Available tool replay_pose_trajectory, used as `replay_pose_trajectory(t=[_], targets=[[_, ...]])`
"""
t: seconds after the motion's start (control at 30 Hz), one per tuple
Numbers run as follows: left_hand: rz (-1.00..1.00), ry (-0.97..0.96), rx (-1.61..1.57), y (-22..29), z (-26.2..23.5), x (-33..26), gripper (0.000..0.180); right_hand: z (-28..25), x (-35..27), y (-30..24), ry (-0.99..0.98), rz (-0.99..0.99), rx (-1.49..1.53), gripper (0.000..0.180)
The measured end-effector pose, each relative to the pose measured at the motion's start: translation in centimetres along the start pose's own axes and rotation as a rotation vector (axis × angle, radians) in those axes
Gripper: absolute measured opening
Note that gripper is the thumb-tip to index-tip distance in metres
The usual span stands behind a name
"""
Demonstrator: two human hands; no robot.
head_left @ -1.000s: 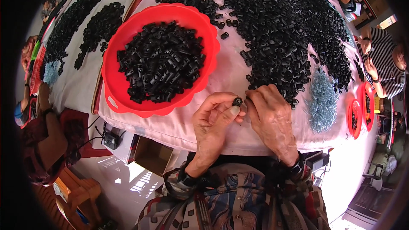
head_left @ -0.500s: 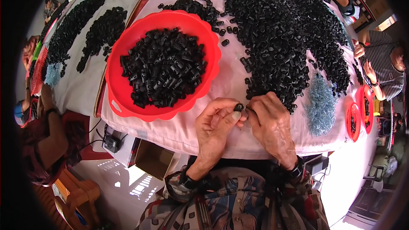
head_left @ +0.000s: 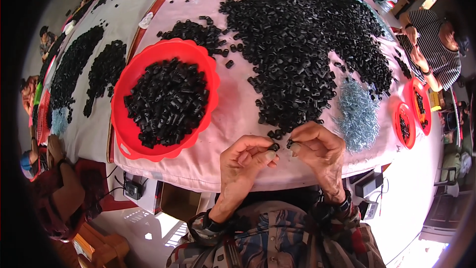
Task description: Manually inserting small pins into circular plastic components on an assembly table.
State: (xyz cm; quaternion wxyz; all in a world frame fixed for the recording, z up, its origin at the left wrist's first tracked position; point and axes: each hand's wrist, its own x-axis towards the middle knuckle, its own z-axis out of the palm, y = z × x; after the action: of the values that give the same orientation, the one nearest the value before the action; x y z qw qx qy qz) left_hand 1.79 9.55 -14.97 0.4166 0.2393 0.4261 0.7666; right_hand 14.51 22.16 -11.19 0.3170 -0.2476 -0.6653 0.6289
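Between the thumb and forefinger of my left hand (head_left: pixel 246 161) is a small black plastic part (head_left: pixel 274 147), a round end showing. My right hand (head_left: pixel 320 151) pinches another small black piece (head_left: pixel 289 143), a little apart from the first. Both hands are over the near edge of the table, just short of a big heap of loose black plastic parts (head_left: pixel 292 64). To their left stands a red scalloped basin (head_left: pixel 214 77) with many longer black pieces (head_left: pixel 166 101) in it. Beside my right hand lies a pile of shiny bluish-silver small pieces (head_left: pixel 358 116), too fine to make out.
A pink cloth (head_left: pixel 198 178) covers the table. At the right are two small red baskets (head_left: pixel 411 139) holding black parts. A person in a striped top (head_left: pixel 436 39) works there; another person's arm (head_left: pixel 69 183) is at the left. An open cardboard box (head_left: pixel 181 201) stands below the edge.
My hands have drawn apart slightly, and the right now pinches a black piece at its fingertips. The view has shifted, so the basin and heap appear further left and lower.
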Motion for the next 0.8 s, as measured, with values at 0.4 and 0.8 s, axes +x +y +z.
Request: replay_pose_trajectory(t=[0.4, 0.8], targets=[[-0.07, -0.051, 0.022, -0.6, 1.4, 0.2, 0.02, -0.9, -0.4, 1.1, 0.007, -0.188, -0.107, 0.018], [-0.09, -0.102, 0.009, -0.7, 1.8, 0.8, 0.021, -0.7, -0.5, -0.1, 0.04, -0.244, -0.249, 0.015]])
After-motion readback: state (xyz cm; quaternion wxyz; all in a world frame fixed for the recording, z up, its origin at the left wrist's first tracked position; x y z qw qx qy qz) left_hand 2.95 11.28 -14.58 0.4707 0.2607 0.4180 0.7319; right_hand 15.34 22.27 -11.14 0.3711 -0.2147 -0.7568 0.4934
